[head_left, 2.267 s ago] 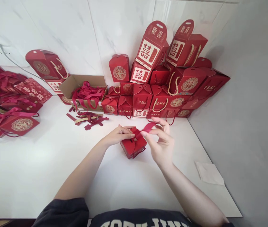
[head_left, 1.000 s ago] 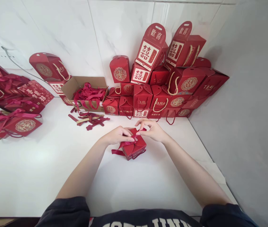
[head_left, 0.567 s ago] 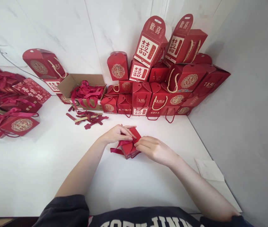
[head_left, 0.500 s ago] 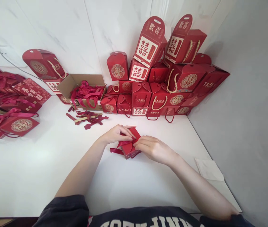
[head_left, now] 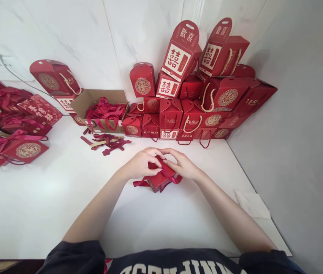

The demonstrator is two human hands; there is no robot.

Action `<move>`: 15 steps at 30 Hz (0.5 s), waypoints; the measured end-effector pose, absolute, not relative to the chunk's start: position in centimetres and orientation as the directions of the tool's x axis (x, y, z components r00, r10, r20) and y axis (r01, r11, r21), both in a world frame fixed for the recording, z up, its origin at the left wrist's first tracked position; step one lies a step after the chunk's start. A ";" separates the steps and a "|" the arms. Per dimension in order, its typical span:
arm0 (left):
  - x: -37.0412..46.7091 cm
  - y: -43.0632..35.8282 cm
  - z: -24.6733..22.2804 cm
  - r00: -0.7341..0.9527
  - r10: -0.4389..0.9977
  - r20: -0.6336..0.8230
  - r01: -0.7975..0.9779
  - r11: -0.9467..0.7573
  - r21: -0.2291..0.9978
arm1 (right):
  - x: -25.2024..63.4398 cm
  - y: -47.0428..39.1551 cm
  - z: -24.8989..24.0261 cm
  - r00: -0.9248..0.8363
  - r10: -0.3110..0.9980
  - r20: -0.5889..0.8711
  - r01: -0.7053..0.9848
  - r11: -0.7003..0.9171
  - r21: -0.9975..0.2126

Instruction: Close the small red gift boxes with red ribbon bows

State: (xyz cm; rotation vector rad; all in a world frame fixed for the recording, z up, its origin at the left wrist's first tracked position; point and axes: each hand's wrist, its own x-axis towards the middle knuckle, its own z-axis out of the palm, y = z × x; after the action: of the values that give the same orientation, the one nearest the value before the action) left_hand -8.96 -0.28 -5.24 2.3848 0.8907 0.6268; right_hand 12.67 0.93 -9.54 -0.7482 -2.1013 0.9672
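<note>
Small red folded-card gift box (head_left: 159,182) sits mid white worktop (head_left: 50,198), top flaps already closed. Left hand (head_left: 140,163) and right hand (head_left: 182,164) both on top of it, fingertips pinching the dark red satin ribbon (head_left: 169,176) at the centre. Ribbon tails trail loose on both sides, so the bow looks unfinished. Finished red boxes (head_left: 195,102) stacked behind; brown cardboard carton of ribbons (head_left: 101,110) to the left.

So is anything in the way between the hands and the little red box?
No. Both the left hand and the right hand are already on the little red box, fingers meeting at its top where the ribbon crosses. Nothing sits between them.
</note>
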 end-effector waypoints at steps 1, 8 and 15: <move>-8.9 -0.6 -5.0 0.677 0.686 0.266 0.483 -0.687 0.542 | 12.9 0.9 -9.4 -0.603 0.709 0.364 0.218 0.586 -0.780; -9.0 -1.2 -5.8 0.745 0.503 0.438 0.574 -0.818 -0.037 | 13.7 0.8 -8.7 -0.618 0.681 0.393 0.354 0.688 -0.634; -9.4 -0.5 -7.9 0.698 0.256 0.668 0.484 -0.857 -0.177 | 13.2 1.1 -8.9 -0.545 0.711 0.445 0.331 0.669 -0.665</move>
State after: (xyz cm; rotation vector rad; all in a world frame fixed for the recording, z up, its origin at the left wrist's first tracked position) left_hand -9.35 -0.47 -7.88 3.2054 0.7235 1.1690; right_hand 13.18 1.13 -8.89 -0.7996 -2.1598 0.6762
